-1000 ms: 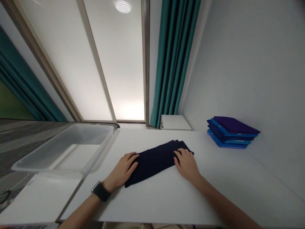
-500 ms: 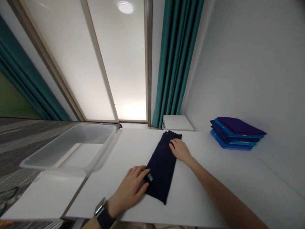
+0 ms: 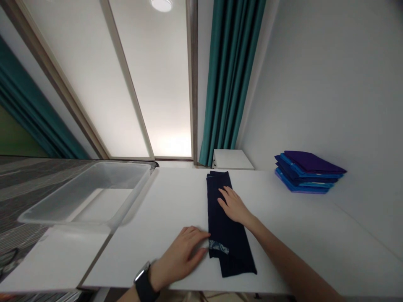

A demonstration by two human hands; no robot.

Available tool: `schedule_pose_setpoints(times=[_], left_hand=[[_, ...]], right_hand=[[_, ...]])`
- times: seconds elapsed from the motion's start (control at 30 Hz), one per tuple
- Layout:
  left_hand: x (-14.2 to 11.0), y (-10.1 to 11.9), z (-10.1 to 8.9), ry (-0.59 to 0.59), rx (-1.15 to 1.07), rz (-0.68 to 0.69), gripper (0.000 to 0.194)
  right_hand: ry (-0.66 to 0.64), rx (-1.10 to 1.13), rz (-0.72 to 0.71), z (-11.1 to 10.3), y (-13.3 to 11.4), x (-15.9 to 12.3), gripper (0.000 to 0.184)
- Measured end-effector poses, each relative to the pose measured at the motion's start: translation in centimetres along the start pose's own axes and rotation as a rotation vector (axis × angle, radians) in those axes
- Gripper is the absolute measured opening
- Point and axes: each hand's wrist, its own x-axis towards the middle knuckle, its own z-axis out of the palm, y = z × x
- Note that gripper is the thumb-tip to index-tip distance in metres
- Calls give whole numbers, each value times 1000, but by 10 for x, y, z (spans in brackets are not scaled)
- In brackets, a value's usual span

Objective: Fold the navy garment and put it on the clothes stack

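Note:
A folded navy garment (image 3: 225,218) lies lengthwise on the white table, its near end uneven, with a pale patterned print near the lower left edge. My left hand (image 3: 181,256), a dark-banded watch on the wrist, rests beside that edge. Its index fingertip and thumb touch the cloth next to the print, apart from each other. Across the upper right part of the garment lies my right hand (image 3: 234,205), palm down, with its fingers spread flat on the fabric.
A translucent plastic bin (image 3: 91,195) stands on the left. Toward the right wall sits a stack of folded blue and purple fabric pieces (image 3: 310,172). A small white cabinet (image 3: 233,159) is beyond the white table (image 3: 170,197)'s far edge, below a teal curtain (image 3: 231,84).
The garment has turned, its near end swinging right and its far end slightly left. The print shows more fully. My left hand has shifted a little right, following the edge.

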Motion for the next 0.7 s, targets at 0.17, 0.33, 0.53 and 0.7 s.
schedule_pose_setpoints(times=[0.17,0.33,0.53,0.7], left_hand=[[9,-12,3,69,-28,-44,22],[9,-9,3,49,1,-17,24],[6,-2,-3,-34,37,50,29],[14,-12,-7,1,-52,19,24]], right_hand=[[1,4,-55,-9,-11,-32,58],[-1,5,-105,-20,-28,-63,58],[-32,-9,-118,-22,-37,-76,58],[-46,20,-103,-26,-33,-66,56]])
